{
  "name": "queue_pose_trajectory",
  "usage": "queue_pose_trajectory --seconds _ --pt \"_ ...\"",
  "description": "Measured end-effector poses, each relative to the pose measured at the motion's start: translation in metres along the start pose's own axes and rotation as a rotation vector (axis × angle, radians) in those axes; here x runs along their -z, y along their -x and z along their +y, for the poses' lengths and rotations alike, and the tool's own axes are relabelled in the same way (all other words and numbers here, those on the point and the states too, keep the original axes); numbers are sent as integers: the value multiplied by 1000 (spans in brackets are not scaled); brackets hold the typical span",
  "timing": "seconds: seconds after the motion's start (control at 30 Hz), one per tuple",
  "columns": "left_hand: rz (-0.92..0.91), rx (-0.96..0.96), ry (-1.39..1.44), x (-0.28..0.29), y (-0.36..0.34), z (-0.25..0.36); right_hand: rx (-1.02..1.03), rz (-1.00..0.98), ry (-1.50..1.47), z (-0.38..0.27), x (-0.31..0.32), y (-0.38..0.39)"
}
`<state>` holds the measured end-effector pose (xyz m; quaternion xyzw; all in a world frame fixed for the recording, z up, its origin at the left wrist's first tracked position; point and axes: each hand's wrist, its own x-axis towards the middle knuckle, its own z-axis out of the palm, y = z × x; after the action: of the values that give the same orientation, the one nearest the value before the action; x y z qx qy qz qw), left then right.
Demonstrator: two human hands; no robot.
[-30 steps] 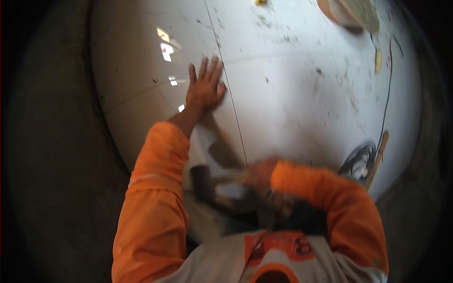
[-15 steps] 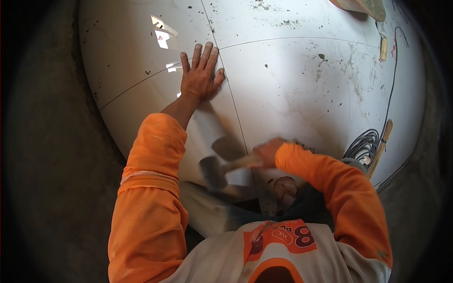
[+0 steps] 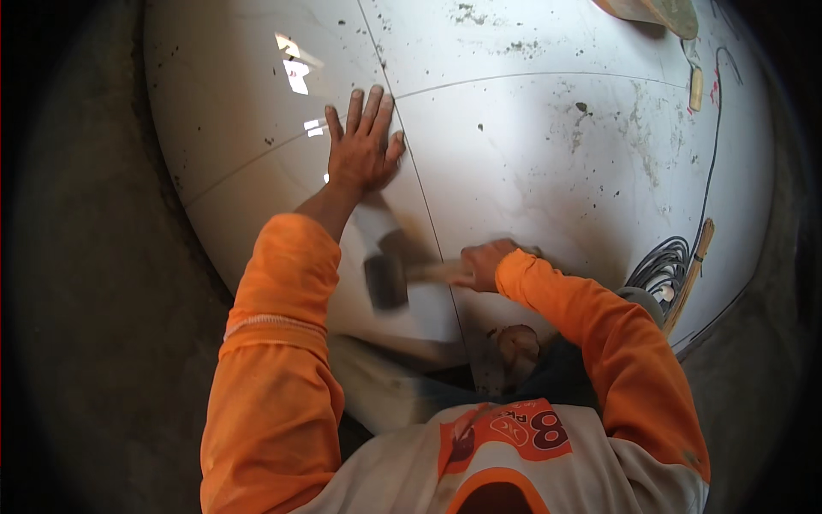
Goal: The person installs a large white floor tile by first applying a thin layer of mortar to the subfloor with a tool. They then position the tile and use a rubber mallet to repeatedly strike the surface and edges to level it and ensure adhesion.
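My left hand [image 3: 363,154] lies flat on the white floor tiles [image 3: 531,180], its fingers spread close to the spot where the joints cross. A mallet [image 3: 387,282] with a dark head and a pale wooden handle is gripped in my right hand [image 3: 486,265]. Its head, smeared by motion, is over the tile just in front of my knees, below my left hand. Whether it touches the tile I cannot tell. Thin dark joints run between the tiles, and specks of dirt are scattered over them.
At the right lie a coil of dark cable [image 3: 659,270] and a bundle of thin sticks [image 3: 690,278]. Farther off are a tool with a wooden handle [image 3: 695,89] and a rounded tan object [image 3: 655,14]. Rough grey floor [image 3: 94,283] borders the tiles at the left.
The mallet head has shifted a little away from my body and turned more upright. My left hand stays flat, having slid very slightly toward me.
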<state>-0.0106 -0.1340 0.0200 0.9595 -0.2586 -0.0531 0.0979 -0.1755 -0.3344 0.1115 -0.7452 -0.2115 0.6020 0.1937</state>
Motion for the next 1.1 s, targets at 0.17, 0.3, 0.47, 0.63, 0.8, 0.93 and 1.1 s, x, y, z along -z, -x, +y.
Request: queue_pose_trajectory --seconds 0.17,0.3,0.47,0.63,0.8,0.93,1.1 --pt "1 13 -16 -2 8 -4 200 253 74 -1 -10 0" --pt "-5 8 -20 1 6 -2 -71 235 20 -15 1 6" --pt "51 -10 17 3 2 -1 273 171 37 -2 -4 10" --pt "55 -11 -8 -1 11 -4 -109 193 -110 -16 -11 14" --pt "7 3 -14 2 4 0 -133 255 17 20 -2 -2" --pt "62 8 -30 4 -5 -11 126 178 105 -20 -9 21" --pt "50 2 -16 4 0 -8 -216 -29 38 16 19 5"
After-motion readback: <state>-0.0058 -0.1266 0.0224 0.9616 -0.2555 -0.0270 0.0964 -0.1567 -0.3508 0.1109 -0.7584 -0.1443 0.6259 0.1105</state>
